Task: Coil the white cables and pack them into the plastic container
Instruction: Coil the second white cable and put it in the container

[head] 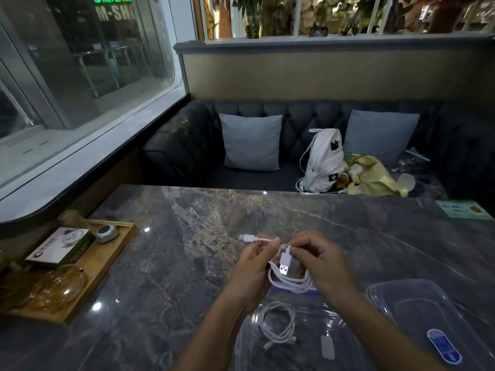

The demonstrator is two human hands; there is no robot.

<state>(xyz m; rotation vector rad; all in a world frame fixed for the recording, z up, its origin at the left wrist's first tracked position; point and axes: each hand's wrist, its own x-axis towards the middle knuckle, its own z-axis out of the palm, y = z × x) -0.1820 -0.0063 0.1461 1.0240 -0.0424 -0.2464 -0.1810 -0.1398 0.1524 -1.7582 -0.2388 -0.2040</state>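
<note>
Above the marble table both hands hold one white cable [290, 283] wound into a loose coil. My left hand [253, 266] grips the coil's left side, and a small plug sticks out past its fingers to the left. My right hand [325, 261] pinches the cable just above the USB plug [284, 266], which hangs down in front of the coil. A second coiled white cable [278, 326] lies inside the clear plastic container [242, 341] below my wrists. The container's near part is hidden by my forearms.
The clear lid [417, 314] with a blue clip lies to the right of the container. A wooden tray [107, 263] with a box, a small device and a glass dish sits at the left. A white backpack [322, 162] is on the sofa beyond the table.
</note>
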